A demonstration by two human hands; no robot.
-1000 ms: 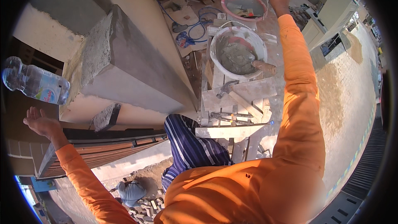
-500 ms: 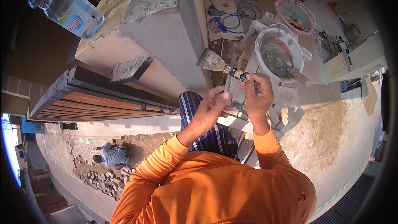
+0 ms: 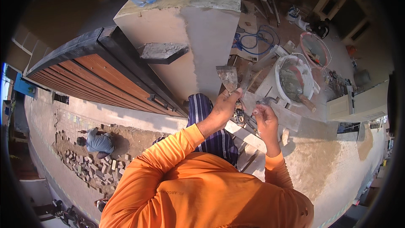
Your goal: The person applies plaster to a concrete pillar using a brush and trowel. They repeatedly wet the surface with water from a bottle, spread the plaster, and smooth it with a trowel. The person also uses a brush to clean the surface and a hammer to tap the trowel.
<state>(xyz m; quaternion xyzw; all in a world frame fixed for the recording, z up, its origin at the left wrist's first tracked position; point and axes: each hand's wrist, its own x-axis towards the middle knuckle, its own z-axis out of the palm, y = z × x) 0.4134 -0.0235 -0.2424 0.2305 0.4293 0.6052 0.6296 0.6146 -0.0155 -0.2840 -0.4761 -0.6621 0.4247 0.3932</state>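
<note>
While left hand [image 3: 224,110] clamps scraper [image 3: 228,77] before pillar edge [image 3: 230,42] | gap | right hand [image 3: 266,123], grip unclear

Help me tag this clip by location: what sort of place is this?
Apparently a construction or renovation site, at least partly outdoors: the left hand holds a dirty scraper, a white bucket contains a grey, mortar-like mix, and loose paving blocks lie scattered.
</note>
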